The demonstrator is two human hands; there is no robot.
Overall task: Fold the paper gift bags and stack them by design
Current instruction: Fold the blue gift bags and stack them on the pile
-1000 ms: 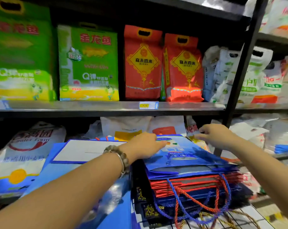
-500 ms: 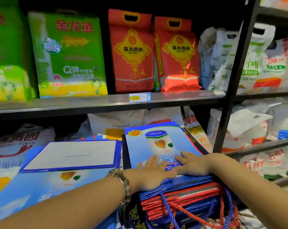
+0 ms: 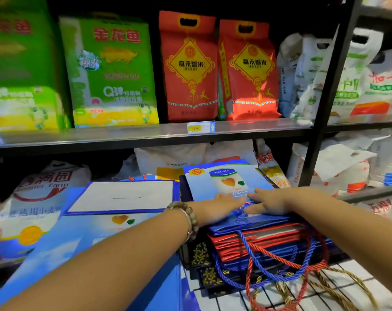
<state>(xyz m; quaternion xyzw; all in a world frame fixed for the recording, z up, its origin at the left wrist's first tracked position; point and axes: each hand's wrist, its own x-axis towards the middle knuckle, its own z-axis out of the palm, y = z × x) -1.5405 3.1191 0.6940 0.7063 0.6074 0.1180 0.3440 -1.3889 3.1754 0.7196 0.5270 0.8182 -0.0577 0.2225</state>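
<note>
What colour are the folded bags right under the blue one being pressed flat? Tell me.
Red. The folded bags show best in the head view.

Stack [image 3: 258, 245] at right, flat bag [image 3: 121, 196] just beside it at left.
Your left grip [image 3: 219, 206] and right grip [image 3: 271, 202] lie side by side on the top bag [image 3: 213, 182] of the stack; cord handles [image 3: 280, 261] trail onto the near wire rack [image 3: 325, 297], and sacks [image 3: 188, 68] stand on the shelf [image 3: 123, 135] above, farther back.

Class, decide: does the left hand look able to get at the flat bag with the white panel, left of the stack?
Probably yes. The left hand rests flat on the stack, and the white-panel bag lies uncovered beside it.
</note>
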